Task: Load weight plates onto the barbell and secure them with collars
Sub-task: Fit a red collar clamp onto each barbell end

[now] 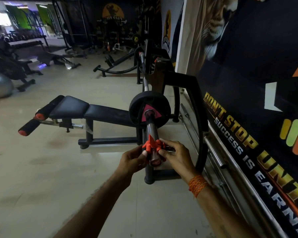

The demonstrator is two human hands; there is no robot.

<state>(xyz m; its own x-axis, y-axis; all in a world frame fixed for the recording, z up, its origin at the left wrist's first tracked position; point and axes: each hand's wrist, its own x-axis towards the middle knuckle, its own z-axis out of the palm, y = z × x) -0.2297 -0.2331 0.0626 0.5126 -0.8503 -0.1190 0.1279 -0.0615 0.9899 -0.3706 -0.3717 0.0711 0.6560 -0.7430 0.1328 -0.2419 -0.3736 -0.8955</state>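
Observation:
A barbell [152,129] rests on a bench rack and its sleeve points toward me. A black weight plate [136,107] with a pink triangle mark sits on the sleeve, up against the inner stop. Near the sleeve's outer end sits a red collar [153,145], around the steel. My left hand [133,159] grips the collar's left side with thumb and fingers. Pinching the collar's right side is my right hand [175,156], which has an orange thread band at the wrist. The sleeve's end cap shows just below the collar.
A black decline bench [86,110] with red-capped rollers stands left of the plate. The rack's black frame [187,86] curves to the right. Spare steel bars [213,152] lie along the painted wall. A grey exercise ball [0,86] and other machines stand at far left.

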